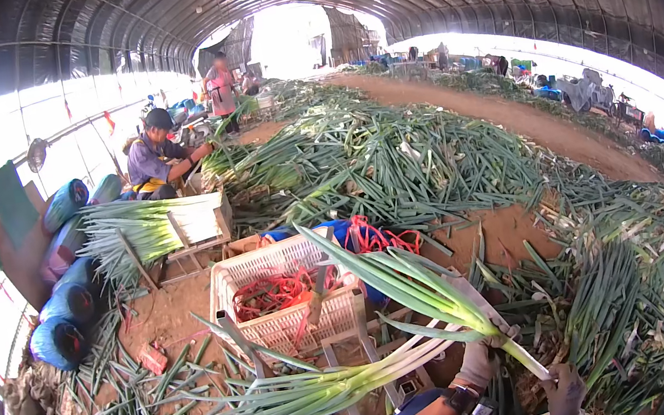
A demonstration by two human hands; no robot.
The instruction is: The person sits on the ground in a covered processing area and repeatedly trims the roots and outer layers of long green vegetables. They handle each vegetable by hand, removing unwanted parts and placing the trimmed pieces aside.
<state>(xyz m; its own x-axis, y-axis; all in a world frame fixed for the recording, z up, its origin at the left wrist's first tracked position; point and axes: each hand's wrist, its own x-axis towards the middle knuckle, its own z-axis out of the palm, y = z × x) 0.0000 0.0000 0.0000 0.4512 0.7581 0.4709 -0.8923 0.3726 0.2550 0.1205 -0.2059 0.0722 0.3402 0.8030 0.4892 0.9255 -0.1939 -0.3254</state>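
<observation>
Now the left hand (pixel 477 364) is clamped round the stalk of a long green onion (pixel 449 303), its tops slanting up past the plastic crate (pixel 282 331); the right hand (pixel 565 398) pinches the pale root end. Handling, as I judge it: I'd steady the firm shaft with the left, work lightly at the root, spare the leaves from creasing, and keep clear of the loose onions (pixel 325 391) across the metal rack (pixel 364 331).
</observation>
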